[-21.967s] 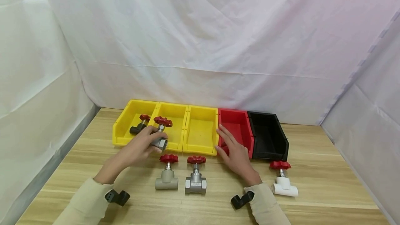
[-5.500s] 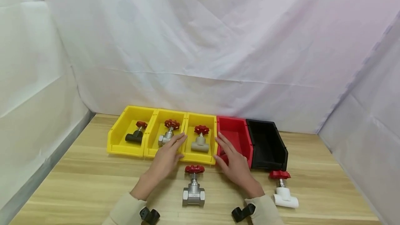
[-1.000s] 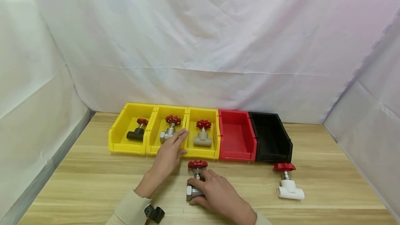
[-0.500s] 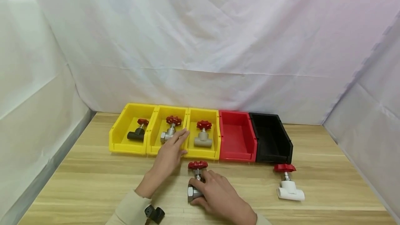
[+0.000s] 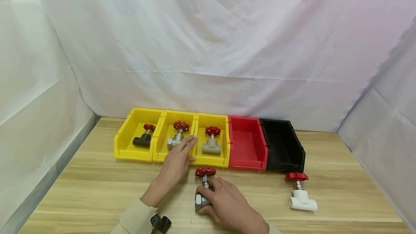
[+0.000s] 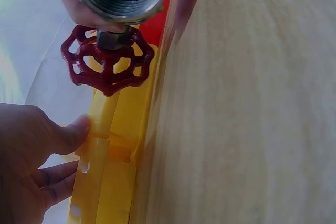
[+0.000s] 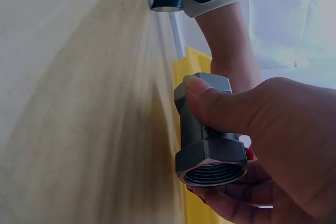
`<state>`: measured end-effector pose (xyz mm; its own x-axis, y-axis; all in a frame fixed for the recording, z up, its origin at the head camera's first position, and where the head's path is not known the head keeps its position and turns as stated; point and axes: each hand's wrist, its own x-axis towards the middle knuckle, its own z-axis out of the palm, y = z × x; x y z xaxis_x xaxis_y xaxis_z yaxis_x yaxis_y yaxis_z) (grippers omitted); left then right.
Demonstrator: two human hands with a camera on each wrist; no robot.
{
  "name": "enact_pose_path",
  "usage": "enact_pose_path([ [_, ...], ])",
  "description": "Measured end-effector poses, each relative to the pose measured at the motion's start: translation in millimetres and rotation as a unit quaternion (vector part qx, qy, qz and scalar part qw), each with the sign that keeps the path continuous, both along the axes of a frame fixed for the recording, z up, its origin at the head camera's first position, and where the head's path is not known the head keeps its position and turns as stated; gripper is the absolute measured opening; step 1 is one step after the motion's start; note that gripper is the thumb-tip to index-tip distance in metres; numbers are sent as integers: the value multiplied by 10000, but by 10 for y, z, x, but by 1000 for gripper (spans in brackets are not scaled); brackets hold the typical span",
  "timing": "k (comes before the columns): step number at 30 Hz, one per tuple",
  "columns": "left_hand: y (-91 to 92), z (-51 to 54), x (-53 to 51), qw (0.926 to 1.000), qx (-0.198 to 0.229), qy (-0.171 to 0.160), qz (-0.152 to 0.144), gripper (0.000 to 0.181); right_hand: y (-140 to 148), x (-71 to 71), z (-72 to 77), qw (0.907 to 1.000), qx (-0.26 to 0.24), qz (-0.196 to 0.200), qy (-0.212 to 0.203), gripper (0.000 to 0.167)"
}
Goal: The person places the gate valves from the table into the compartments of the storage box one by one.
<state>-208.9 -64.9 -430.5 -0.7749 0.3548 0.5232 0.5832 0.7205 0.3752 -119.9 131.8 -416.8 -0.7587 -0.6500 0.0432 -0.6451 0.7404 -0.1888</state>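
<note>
In the head view my right hand grips the body of a metal gate valve in front of the bins. Its red handwheel points toward the bins; the right wrist view shows my thumb across the threaded metal body. My left hand rests on the divider between the second and third yellow bins, fingers mostly straight. A black valve lies in the first yellow bin, a second metal valve in the middle one, partly behind my fingers, and a beige valve in the third.
A red bin and a black bin continue the row to the right. A white valve with a red handwheel lies on the wooden table before the black bin. White cloth hangs behind.
Since the oldest frame, a metal valve and the beige valve were placed in the second and third yellow bins. My right hand left the red bin and took hold of the remaining metal valve.
</note>
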Motion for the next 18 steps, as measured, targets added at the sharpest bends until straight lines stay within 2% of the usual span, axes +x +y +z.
enact_pose_path([
  [7,-7,-20,-16,9999,27,135,-62,67,42,-54,87,9964,-188,115,816,45],
  [9,-7,-26,-18,9998,15,189,-73,66,60,-76,111,9955,-223,108,917,46],
  [13,-4,-29,-20,9997,29,224,-82,67,106,-107,169,9947,-269,57,987,46],
  [18,4,-20,-10,9999,5,125,-38,67,173,-133,245,9959,-203,-137,875,47],
])
